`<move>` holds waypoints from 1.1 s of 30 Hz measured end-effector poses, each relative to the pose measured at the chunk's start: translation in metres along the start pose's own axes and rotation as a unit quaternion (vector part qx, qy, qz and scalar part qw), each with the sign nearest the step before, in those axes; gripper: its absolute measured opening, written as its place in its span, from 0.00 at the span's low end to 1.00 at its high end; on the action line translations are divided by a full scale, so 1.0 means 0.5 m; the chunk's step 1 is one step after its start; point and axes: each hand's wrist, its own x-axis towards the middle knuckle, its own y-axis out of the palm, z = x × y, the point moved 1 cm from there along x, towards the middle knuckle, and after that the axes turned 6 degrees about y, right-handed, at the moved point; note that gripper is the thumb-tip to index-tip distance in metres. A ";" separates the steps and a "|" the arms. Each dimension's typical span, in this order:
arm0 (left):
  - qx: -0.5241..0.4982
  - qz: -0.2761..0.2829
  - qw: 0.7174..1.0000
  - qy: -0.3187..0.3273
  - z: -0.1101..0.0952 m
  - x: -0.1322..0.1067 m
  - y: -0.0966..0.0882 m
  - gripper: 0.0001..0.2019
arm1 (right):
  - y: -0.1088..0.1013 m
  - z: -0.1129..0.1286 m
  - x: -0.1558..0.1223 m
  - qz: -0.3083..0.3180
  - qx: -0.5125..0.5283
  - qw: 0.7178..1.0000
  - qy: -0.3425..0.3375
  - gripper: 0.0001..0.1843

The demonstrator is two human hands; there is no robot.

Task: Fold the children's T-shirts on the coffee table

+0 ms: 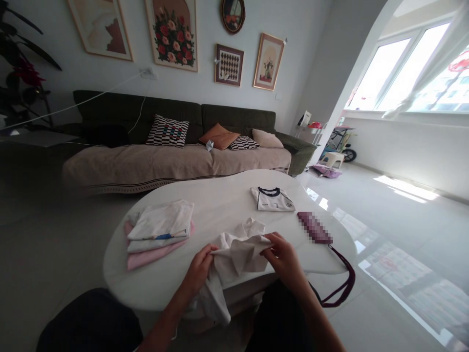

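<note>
Both my hands grip a crumpled white garment point(238, 254) at the near edge of a white oval table point(220, 205). My left hand point(200, 271) pinches its left edge. My right hand point(284, 256) holds its right edge with curled fingers. Part of the cloth hangs down over the table edge toward my lap. A stack of folded white and pink clothes point(159, 232) lies to the left on the table. A folded white shirt with a dark collar point(273, 199) lies at the far right.
A purple flat object with a dark red strap point(318, 230) lies at the table's right edge. A dark sofa with a beige cover and cushions point(176, 151) stands behind. Shiny floor and bright windows point(403, 73) are on the right.
</note>
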 end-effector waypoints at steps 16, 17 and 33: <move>0.390 -0.040 0.908 0.151 -0.031 0.031 0.002 0.30 | -0.030 0.156 0.065 -0.054 0.102 0.993 -0.030 0.06; 0.374 -0.056 0.912 0.161 -0.041 0.038 -0.018 0.28 | -0.042 0.165 0.075 -0.056 0.089 0.994 -0.043 0.05; 0.244 -0.117 0.956 0.111 -0.145 0.147 -0.178 0.17 | -0.195 0.335 0.202 -0.285 -0.099 0.920 -0.252 0.06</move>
